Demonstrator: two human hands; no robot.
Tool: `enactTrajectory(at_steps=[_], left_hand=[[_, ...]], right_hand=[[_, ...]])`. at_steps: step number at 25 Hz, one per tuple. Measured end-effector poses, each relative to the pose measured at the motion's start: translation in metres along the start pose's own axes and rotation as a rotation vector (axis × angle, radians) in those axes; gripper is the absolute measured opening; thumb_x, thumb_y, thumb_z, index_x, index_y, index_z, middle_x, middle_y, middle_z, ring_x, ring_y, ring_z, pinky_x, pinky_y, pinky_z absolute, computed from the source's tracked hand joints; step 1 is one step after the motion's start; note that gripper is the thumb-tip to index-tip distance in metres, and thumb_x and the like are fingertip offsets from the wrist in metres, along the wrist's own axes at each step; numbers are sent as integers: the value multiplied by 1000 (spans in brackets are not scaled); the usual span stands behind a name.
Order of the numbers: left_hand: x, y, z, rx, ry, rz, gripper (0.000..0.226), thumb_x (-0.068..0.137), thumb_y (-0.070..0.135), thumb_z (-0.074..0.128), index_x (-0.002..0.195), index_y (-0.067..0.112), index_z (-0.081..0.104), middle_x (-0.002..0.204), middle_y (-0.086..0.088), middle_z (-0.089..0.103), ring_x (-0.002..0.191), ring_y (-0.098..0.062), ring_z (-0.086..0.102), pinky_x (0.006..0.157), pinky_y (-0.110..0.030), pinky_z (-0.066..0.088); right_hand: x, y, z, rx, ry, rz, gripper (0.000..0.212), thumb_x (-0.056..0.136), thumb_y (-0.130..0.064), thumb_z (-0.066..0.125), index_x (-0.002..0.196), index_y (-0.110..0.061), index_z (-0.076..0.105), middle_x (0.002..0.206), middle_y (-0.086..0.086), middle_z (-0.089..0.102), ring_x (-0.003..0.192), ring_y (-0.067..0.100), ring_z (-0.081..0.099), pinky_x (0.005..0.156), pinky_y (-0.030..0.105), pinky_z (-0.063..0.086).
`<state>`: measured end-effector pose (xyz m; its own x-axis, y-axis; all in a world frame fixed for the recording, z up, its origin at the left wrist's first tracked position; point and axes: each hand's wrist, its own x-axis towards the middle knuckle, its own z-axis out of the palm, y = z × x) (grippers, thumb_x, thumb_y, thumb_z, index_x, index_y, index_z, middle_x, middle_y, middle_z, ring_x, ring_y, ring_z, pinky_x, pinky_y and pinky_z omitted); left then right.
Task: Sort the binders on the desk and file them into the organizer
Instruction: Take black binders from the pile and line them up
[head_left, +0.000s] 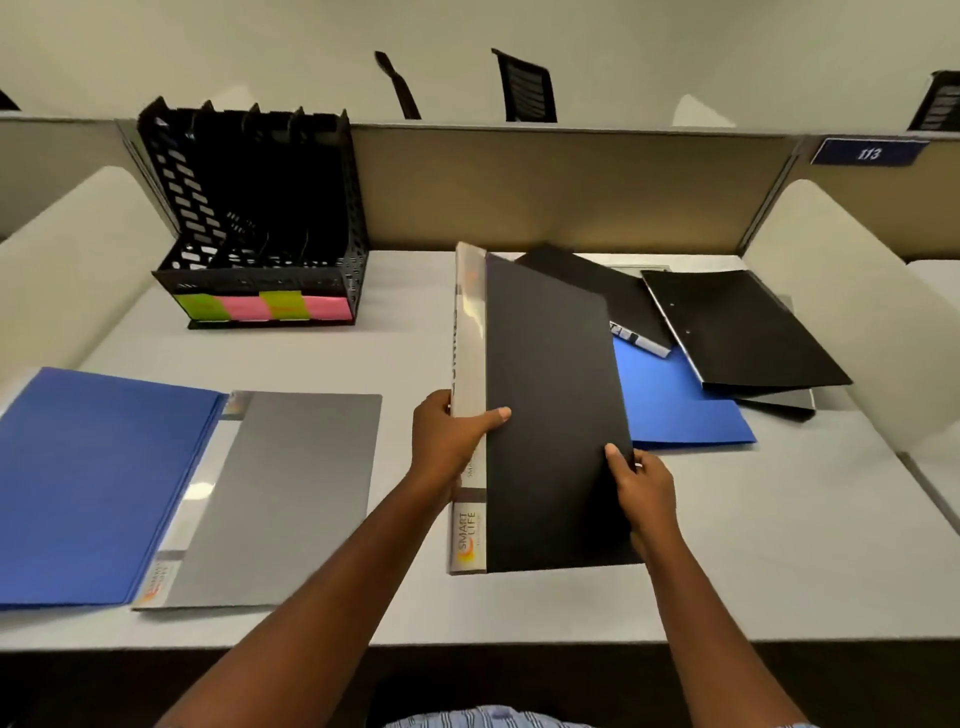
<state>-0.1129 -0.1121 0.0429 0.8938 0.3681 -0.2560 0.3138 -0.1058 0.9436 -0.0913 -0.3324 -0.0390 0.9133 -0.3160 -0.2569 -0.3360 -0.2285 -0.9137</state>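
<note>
A black binder (550, 395) with a pale spine is held over the middle of the desk. My left hand (449, 436) grips its spine, thumb on the cover. My right hand (641, 488) pinches its right edge. The black slotted organizer (254, 208), with green and pink labels on its front, stands at the back left. A blue binder (93, 483) lies at the left, partly over a grey binder (291, 493). At the right another blue binder (670, 405) lies under two black binders (743, 327), (597, 286).
Beige cubicle partitions (571, 187) close the desk at the back and on both sides. The white desk (779, 545) has its front edge close to me. Black chair backs (524, 85) show beyond the partition.
</note>
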Motion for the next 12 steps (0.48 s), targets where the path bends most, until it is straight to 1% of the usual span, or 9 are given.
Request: enactTrajectory(at_steps=[2, 4, 8, 11, 12], left_hand=[[13, -27, -16, 67, 66, -20, 47, 78, 36, 73, 116, 17, 53, 112, -1, 62, 91, -22, 64, 83, -36, 54], [25, -55, -32, 141, 95, -48, 46, 82, 34, 69, 120, 13, 53, 118, -6, 62, 100, -26, 64, 88, -40, 53], [48, -98, -58, 307, 50, -88, 43, 84, 31, 68, 118, 7, 56, 119, -13, 60, 104, -29, 61, 90, -39, 53], [62, -113, -68, 446, 14, -105, 47, 83, 33, 68, 118, 4, 54, 119, -15, 56, 106, -29, 58, 93, -37, 51], [66, -116, -70, 481, 2, -110, 49, 83, 33, 68, 119, 3, 53, 119, -15, 55, 107, -28, 57, 94, -36, 50]], right_hand=[[-9, 11, 22, -77, 30, 36, 30, 91, -38, 61, 100, -9, 64, 96, 4, 66, 81, 19, 58, 66, 28, 41], [-18, 21, 46, -149, 43, 87, 30, 91, -36, 60, 102, -8, 62, 96, 5, 64, 83, 21, 57, 71, 30, 43], [-31, 39, 80, -264, 108, 122, 32, 91, -31, 64, 105, -3, 63, 103, 12, 65, 85, 23, 54, 76, 32, 43], [-38, 45, 96, -315, 130, 126, 41, 90, -29, 65, 117, 2, 62, 114, 17, 61, 99, 31, 59, 88, 39, 50], [-41, 47, 102, -330, 149, 116, 41, 90, -28, 65, 119, 2, 61, 115, 18, 59, 101, 33, 59, 91, 41, 51]])
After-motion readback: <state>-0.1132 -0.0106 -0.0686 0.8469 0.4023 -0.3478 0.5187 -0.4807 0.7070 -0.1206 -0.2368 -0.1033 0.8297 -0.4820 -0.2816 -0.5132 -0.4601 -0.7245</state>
